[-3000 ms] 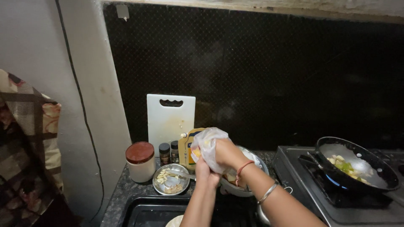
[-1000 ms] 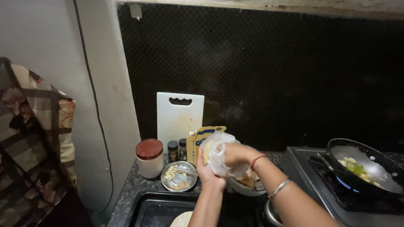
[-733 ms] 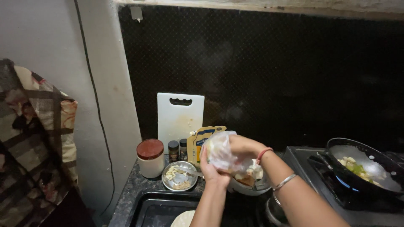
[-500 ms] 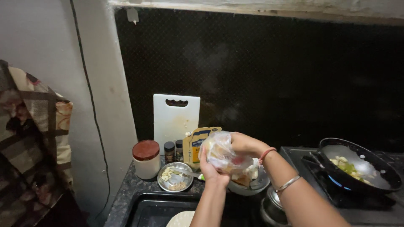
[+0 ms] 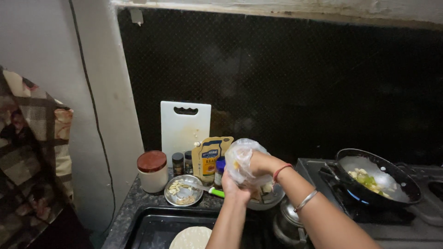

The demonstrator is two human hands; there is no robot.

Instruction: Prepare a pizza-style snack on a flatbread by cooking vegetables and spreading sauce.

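Dark surface below, both my hands closed their grip on a thin plastic bag (image 5: 243, 161): left hand (image 5: 234, 190) underneath, right hand (image 5: 260, 163) pinching its limp, crinkly, slippery top.

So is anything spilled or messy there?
Nothing looks spilled. Both hands, left hand and right hand, hold a clear plastic bag over a bowl. The pan sits tilted on the stove, food inside.
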